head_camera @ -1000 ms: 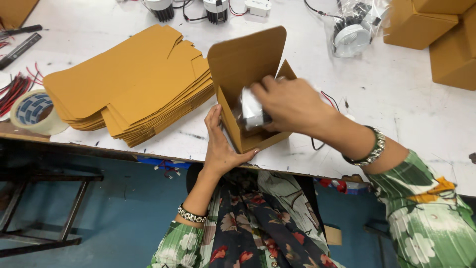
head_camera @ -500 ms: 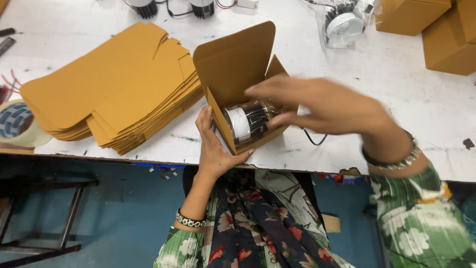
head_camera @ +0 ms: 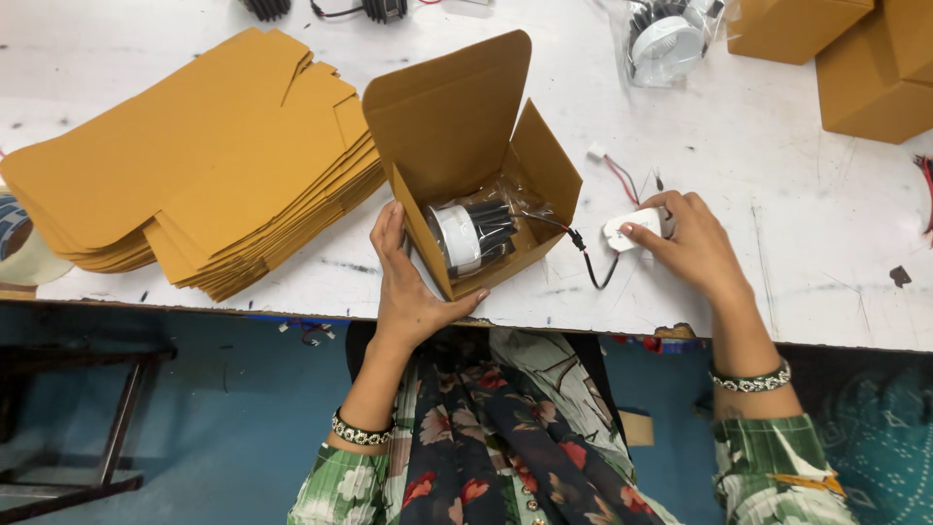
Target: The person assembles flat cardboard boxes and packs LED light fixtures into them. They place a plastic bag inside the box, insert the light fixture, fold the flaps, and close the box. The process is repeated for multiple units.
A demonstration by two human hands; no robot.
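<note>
— So where's the open cardboard box (head_camera: 466, 165)?
— At twelve o'clock on the scuffed white table (head_camera: 777, 194); left hand (head_camera: 408, 282) grips its corner, right hand (head_camera: 685, 238) pinches the small white driver (head_camera: 632, 228) at three o'clock.
— Below?
— Blue floor (head_camera: 224, 389).

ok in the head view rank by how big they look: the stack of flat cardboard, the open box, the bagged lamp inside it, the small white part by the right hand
1. stack of flat cardboard
2. open box
3. bagged lamp
4. small white part, partly hidden by the right hand
</note>
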